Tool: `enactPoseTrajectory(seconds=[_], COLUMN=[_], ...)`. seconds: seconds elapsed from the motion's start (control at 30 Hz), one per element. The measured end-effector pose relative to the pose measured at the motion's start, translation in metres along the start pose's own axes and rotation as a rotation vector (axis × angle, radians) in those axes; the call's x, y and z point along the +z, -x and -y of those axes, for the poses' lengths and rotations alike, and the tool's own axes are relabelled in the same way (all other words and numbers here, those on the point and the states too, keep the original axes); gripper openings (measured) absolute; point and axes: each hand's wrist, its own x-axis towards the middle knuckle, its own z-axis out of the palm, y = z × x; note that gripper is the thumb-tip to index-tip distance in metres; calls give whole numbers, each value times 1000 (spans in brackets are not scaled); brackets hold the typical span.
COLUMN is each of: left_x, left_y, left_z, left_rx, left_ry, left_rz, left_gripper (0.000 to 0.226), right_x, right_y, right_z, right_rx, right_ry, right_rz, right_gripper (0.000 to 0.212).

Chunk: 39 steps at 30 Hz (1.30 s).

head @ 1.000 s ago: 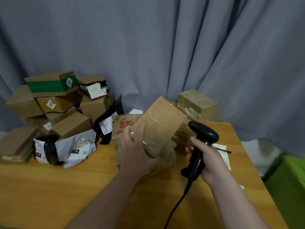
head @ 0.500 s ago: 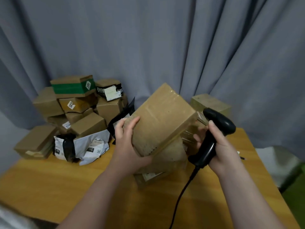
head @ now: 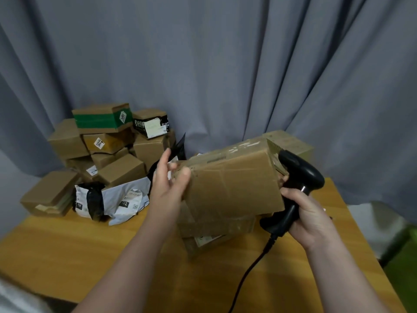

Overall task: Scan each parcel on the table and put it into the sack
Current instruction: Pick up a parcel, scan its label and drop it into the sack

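On my feed, the left hand (head: pixel 168 184) is holding a brown cardboard parcel (head: pixel 232 179) by its left edge. It is pinching the edge between the thumb on the creased near face and the fingers reaching behind, with the index finger sticking up straight past the corner. The brown cardboard parcel is hanging tilted in the air above the middle of the light wooden table (head: pixel 67 256), its taped top face leaning away from me. Under it I am seeing more tape-wrapped brown boxes (head: pixel 214 229) lying on the table.

The right hand (head: pixel 309 213) is gripping a black handheld barcode scanner (head: pixel 297 175), fingers curling round the handle. The scanner's head is sitting just beside the parcel's right edge; I cannot tell whether they are touching. Its black cable (head: pixel 248 272) is trailing down across the table toward me.

At the far left of the table a pile of brown cardboard boxes (head: pixel 119 170) is standing in front of the grey pleated curtain (head: pixel 203 64), with a green-banded box (head: pixel 102 118) sitting on top. White and black plastic mailer bags (head: pixel 121 197) are lying crumpled in front of the pile. A pale box (head: pixel 291 141) is showing behind the held parcel. Something green (head: pixel 406 256) is showing past the table's right edge, too blurred for me to identify.
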Motion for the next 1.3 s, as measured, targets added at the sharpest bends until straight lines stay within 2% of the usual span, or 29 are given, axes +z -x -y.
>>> enactPoseTrajectory(seconds=[0.07, 0.13, 0.27, 0.4, 0.53, 0.67, 0.8, 0.87, 1.03, 1.1, 1.2, 1.3], left_x=[0, -1, -4, -8, -11, -13, -12, -10, 0, 4, 8, 11], left_y=[-8, -11, -9, -7, -3, -2, -4, -2, 2, 2, 0, 1], left_z=[-4, -8, -14, -6, 0, 2, 2, 3, 5, 3, 4, 8], left_rx=[-196, -325, -408, -449, -549, -677, -832, -867, -842, -778, -654, -504], left_ry=[133, 211, 294, 184, 219, 308, 411, 455, 503, 541, 541, 436], left_rz=[-42, -8, 19, 82, 178, 190, 201, 157, -43, -107, -127, -73], left_gripper=[50, 38, 22, 34, 54, 36, 57, 54, 34, 26, 28, 33], right_x=[-1, -2, -2, 0, 7, 13, 14, 14, 7, 5, 7, 16], right_y=[0, 0, -1, 0, 5, 10, 12, 12, 7, 7, 9, 14], right_z=[-3, -6, -7, -6, 1, 7, 5, 3, -6, -11, -12, -11], right_rx=[-15, -21, -10, -38, -73, -115, -133, -130, -72, -4, 45, 67], right_ry=[66, 123, 124, 83, 35, 89, 148, 196, 220, 160, 114, 128], right_rz=[6, -13, -60, -92, -57, 35, 75, 30, -145, -188, -168, -99], right_gripper=[31, 32, 30, 28, 36, 30, 36, 40, 32, 44, 59, 51])
